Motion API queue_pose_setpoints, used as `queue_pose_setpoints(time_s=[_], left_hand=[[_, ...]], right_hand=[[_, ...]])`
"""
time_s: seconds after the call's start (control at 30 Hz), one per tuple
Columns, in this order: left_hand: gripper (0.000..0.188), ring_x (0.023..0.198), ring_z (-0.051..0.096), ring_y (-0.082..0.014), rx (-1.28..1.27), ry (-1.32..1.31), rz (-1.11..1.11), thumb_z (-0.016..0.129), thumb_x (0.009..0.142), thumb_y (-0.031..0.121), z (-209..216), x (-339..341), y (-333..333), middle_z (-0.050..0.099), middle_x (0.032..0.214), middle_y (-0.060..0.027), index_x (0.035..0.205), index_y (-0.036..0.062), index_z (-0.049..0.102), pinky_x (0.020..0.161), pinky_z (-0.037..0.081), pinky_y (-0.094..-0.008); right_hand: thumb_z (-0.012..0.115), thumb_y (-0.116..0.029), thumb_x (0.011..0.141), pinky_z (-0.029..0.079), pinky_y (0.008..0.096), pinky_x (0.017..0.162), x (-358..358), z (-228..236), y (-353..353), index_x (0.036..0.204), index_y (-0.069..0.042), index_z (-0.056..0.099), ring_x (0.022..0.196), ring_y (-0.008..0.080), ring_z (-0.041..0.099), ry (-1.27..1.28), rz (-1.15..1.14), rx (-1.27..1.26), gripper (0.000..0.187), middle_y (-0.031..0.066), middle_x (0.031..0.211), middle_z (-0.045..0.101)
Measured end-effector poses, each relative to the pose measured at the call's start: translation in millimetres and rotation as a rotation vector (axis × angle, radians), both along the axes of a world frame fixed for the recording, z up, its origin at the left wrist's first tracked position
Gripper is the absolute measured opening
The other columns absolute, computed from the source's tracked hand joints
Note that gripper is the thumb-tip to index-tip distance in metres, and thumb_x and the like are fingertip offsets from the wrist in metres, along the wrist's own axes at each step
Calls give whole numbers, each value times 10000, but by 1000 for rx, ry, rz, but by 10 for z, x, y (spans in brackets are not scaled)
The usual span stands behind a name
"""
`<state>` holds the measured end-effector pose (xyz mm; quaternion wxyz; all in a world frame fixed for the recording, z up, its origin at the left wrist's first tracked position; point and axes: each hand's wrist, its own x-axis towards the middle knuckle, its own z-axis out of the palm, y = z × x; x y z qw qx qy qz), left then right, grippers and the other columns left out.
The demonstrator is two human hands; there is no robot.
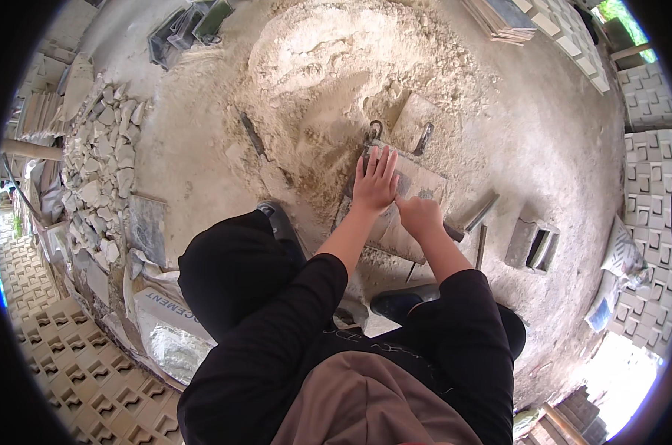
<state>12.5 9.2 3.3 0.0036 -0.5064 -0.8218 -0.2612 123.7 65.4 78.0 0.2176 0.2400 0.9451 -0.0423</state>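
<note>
My left hand (375,185) lies flat, fingers stretched out, on a dusty square plate (417,178) on the ground in front of me. Just right of it, my right hand (420,216) is closed in a fist over the plate's near right part. A dark, blunt-ended handle (453,233) sticks out beside the fist on its right; the rest of that tool is hidden. At the plate's far edge stand a curved metal hook (377,129) and a metal handle (424,139). A flat board (412,115) lies behind them.
A pale heap of sandy powder (336,52) rises beyond the plate. Metal bars (482,211) and a hollow block (532,245) lie to the right. Broken rubble (102,170) and an open cement bag (174,315) are at left. Patterned blocks (647,170) are stacked at right.
</note>
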Motion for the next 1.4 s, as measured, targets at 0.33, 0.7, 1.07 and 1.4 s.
queue_pose_setpoints(time_s=[0.33, 0.7, 1.07, 1.4], left_hand=[[500, 1315, 212, -270, -36, -73, 27, 354, 898, 334, -27, -122, 377, 286, 1405, -71, 1363, 166, 273, 1047, 145, -498], [480, 1321, 194, -270, -19, -95, 35, 321, 912, 339, -43, -247, 757, 283, 1406, -67, 1362, 182, 272, 1055, 134, -492], [417, 1284, 274, -291, 174, -76, -64, 431, 860, 316, 224, -208, 746, 357, 1360, -84, 1218, 106, 476, 1030, 185, -500], [531, 1289, 267, -303, 68, -152, -103, 451, 817, 280, 235, 236, -462, 308, 1386, -122, 1303, 81, 375, 1041, 158, -464]], right_hand=[[451, -204, 844, 493, 394, 532, -153, -7, 404, 950, -176, 582, 636, 268, 625, -23, 34, 37, 172, 89, 675, 611], [433, -249, 863, 476, 402, 517, -275, -26, 783, 902, -178, 565, 605, 274, 607, 17, 37, 59, 155, 84, 643, 593], [427, -289, 857, 496, 431, 592, -195, 328, 500, 931, -177, 584, 694, 300, 626, 46, -309, -16, 207, 119, 736, 631], [533, -200, 805, 468, 389, 684, 298, -56, -1311, 1217, -10, 467, 772, 336, 604, 716, -875, -538, 459, 234, 838, 600]])
